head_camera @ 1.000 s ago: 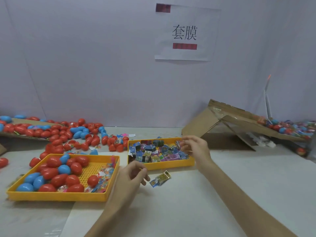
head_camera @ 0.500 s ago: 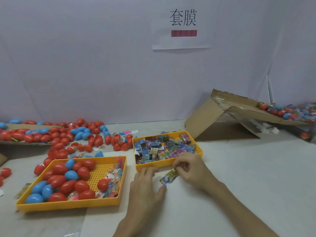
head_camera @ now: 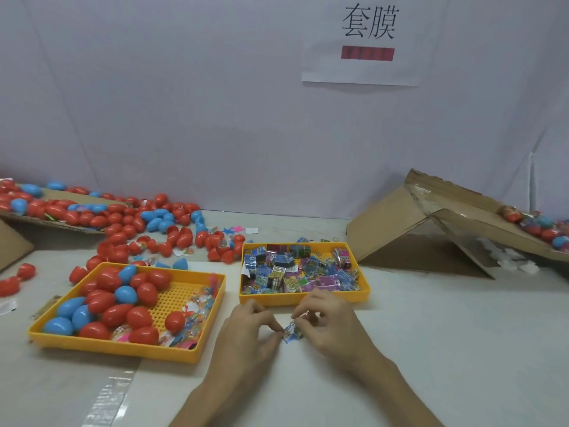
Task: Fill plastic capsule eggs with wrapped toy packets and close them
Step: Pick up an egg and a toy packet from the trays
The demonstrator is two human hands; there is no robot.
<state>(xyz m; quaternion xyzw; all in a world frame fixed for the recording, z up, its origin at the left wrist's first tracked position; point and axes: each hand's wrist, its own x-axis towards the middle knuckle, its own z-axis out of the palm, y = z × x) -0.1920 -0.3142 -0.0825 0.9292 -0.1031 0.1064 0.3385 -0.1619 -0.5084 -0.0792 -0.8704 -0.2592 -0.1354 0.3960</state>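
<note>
A small blue wrapped toy packet is pinched between both hands just above the table, in front of the packet tray. My left hand grips its left end with thumb and fingertips. My right hand grips its right end, fingers curled. The yellow tray behind them holds several wrapped packets. To the left, another yellow tray holds red and blue capsule eggs and some clear toy bags.
Loose red and blue eggs are piled at the back left over flat cardboard. A tilted cardboard box with more eggs stands at the right. A paper sign hangs on the wall. Clear tape lies on the near table.
My right hand left the packet tray and came down to the packet on the table. My left hand closed in, and both now pinch the packet, which looks more crumpled.
</note>
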